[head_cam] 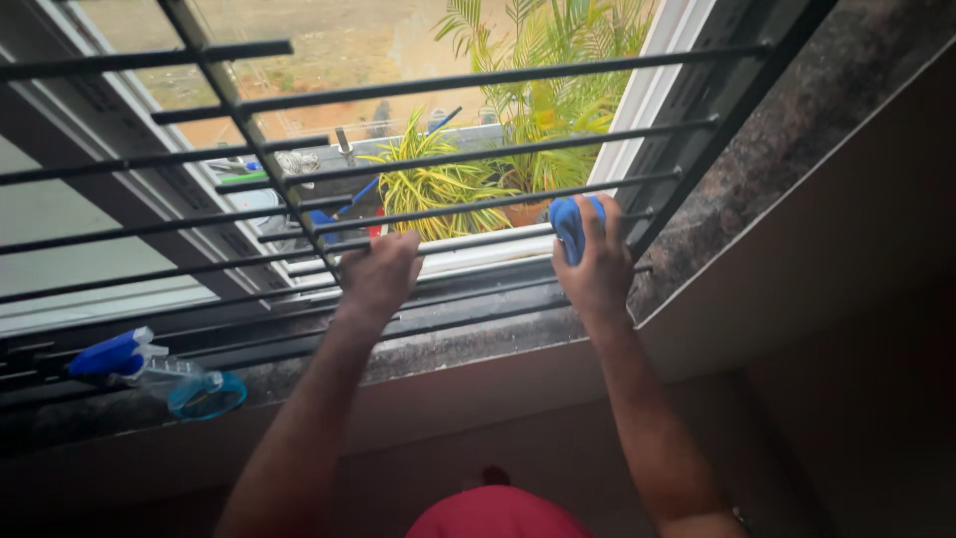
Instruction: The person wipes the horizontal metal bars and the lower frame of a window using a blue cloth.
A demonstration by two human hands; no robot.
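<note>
Hands up at the grille, both of them. The right hand (596, 261) is clamped around a bunched blue cleaning cloth (568, 223), pressing it onto one of the dark horizontal metal window bars (468, 204) near the right end of the frame. The left hand (380, 271) is curled over a lower bar, fingers wrapped round it, with nothing else in its grip that I can see. The two hands sit well apart along the grille.

Risk here, as I judge it: the cloth is only a small wad under the fingers, and if the grip loosens it could slide between the bars and drop outside, towards the green and yellow potted plants (438, 184) beyond the white window frame (478, 249). A hard push along the bar could also jam the knuckles against the upright at the right side.

Down on the speckled dark stone sill (468, 344), a clear spray bottle with a blue trigger head (149, 371) lies on its side, well to the left of both hands. Tipped like that, it might leak or roll if the sill gets bumped.

Pose now: both forearms reach upward and forward, elbows low, wrists bent back a little, the right arm nearly straight, the left angled inward.
</note>
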